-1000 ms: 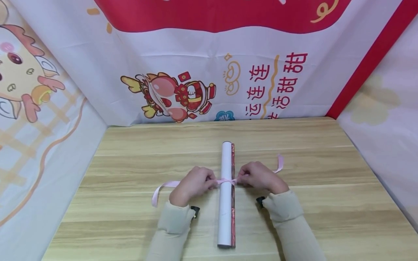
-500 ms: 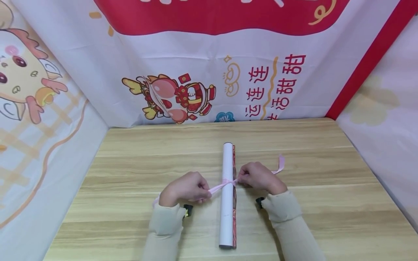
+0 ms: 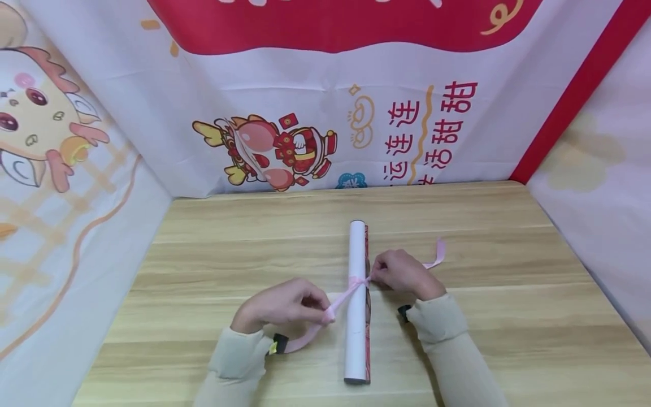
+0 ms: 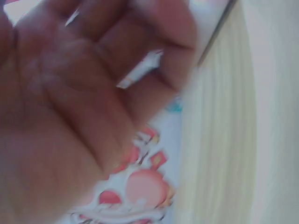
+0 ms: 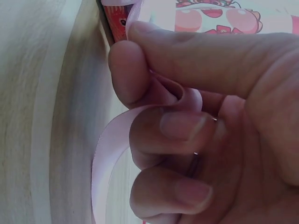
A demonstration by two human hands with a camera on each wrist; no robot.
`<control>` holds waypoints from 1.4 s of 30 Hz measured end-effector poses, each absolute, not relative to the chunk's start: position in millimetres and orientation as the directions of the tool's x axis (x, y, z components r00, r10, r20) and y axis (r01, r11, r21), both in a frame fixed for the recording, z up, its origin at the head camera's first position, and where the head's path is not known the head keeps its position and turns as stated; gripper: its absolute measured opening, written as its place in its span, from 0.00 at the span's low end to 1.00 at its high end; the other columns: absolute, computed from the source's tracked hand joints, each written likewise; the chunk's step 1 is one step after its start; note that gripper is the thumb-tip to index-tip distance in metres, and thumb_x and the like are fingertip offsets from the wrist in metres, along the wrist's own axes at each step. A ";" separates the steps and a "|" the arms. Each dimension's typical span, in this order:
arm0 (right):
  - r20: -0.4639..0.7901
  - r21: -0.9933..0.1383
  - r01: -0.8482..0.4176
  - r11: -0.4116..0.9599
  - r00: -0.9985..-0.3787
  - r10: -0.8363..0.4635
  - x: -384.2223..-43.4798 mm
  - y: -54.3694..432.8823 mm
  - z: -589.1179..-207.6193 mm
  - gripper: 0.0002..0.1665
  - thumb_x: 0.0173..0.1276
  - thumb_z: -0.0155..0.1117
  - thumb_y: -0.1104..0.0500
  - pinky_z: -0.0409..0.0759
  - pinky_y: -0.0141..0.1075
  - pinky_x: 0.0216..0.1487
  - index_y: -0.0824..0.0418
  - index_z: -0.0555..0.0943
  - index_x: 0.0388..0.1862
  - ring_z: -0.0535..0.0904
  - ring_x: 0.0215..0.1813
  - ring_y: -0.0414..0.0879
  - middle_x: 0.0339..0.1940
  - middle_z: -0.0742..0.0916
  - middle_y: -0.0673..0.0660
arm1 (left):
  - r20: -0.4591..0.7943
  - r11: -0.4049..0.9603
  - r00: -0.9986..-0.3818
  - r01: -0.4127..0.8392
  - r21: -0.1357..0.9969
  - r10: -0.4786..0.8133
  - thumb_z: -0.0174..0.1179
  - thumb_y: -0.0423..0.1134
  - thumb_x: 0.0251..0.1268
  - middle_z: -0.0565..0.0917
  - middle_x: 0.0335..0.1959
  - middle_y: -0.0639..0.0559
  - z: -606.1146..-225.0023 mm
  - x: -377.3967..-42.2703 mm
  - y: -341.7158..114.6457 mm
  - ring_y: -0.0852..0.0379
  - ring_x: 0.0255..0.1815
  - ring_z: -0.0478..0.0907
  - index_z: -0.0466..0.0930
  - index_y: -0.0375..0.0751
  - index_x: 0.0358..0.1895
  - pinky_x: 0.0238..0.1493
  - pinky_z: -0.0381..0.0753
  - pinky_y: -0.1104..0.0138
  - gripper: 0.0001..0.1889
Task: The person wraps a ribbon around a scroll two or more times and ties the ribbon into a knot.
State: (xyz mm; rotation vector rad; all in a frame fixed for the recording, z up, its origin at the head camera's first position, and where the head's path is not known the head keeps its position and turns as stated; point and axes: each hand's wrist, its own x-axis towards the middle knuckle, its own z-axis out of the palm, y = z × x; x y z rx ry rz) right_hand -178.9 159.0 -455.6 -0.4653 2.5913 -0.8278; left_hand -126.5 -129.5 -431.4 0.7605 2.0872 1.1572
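**My left hand (image 3: 285,305) has moved out and toward me, away from the roll (image 3: 357,333); my right hand (image 3: 404,274) has barely shifted**

My left thumb and fingers pinch the pink ribbon (image 3: 347,295) and its tail curves back below my wrist. The left wrist view is blurred and misses that grip. On the other side I pinch the ribbon between right thumb and forefinger, close against the roll, with slack looping through my curled fingers; I judge the short hold anchors that side while the left takes up length.

The ribbon crosses the white roll around its middle, probably so the band sits balanced. Whether the crossing is knotted is too small to tell. The roll lies lengthwise between my hands, pointing away from me, so each can work from its own side. A red printed edge (image 3: 368,356) shows along its right.

Beneath is the wood-grain table (image 3: 483,350); beyond hangs a printed cloth (image 3: 305,70).
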 end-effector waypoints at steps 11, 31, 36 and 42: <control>-0.277 -0.614 -0.152 0.775 -0.878 -0.391 -179.8 161.3 -462.7 0.08 0.74 0.67 0.59 0.76 0.34 0.33 0.58 0.87 0.32 0.77 0.30 0.43 0.25 0.84 0.51 | 0.035 0.135 -0.849 0.124 0.983 0.527 0.64 0.39 0.77 0.87 0.60 0.43 -449.4 -146.8 -71.9 0.55 0.56 0.81 0.89 0.39 0.50 0.60 0.83 0.58 0.09; -0.313 -0.617 -0.087 0.782 -0.885 -0.346 -179.6 158.6 -458.4 0.07 0.75 0.68 0.58 0.77 0.34 0.35 0.57 0.87 0.35 0.79 0.31 0.44 0.29 0.86 0.53 | 0.068 0.183 -0.985 0.097 0.978 0.157 0.69 0.41 0.72 0.91 0.49 0.46 -448.2 -161.4 -48.4 0.59 0.45 0.85 0.91 0.43 0.53 0.48 0.85 0.71 0.12; -0.310 -0.615 -0.086 0.784 -0.888 -0.340 -178.7 159.3 -457.0 0.08 0.75 0.68 0.59 0.76 0.35 0.34 0.58 0.87 0.34 0.78 0.31 0.44 0.28 0.85 0.53 | 0.063 0.225 -0.974 0.112 0.968 0.216 0.69 0.38 0.72 0.90 0.51 0.46 -445.6 -161.6 -50.5 0.56 0.44 0.86 0.88 0.44 0.58 0.52 0.87 0.64 0.14; -0.297 -0.604 -0.117 0.789 -0.885 -0.358 -179.1 159.6 -456.3 0.08 0.75 0.68 0.59 0.75 0.33 0.33 0.58 0.87 0.34 0.77 0.30 0.43 0.27 0.85 0.52 | 0.079 0.271 -0.964 0.149 0.951 0.256 0.68 0.30 0.69 0.90 0.52 0.43 -443.9 -160.1 -53.9 0.54 0.45 0.87 0.85 0.41 0.64 0.51 0.88 0.63 0.20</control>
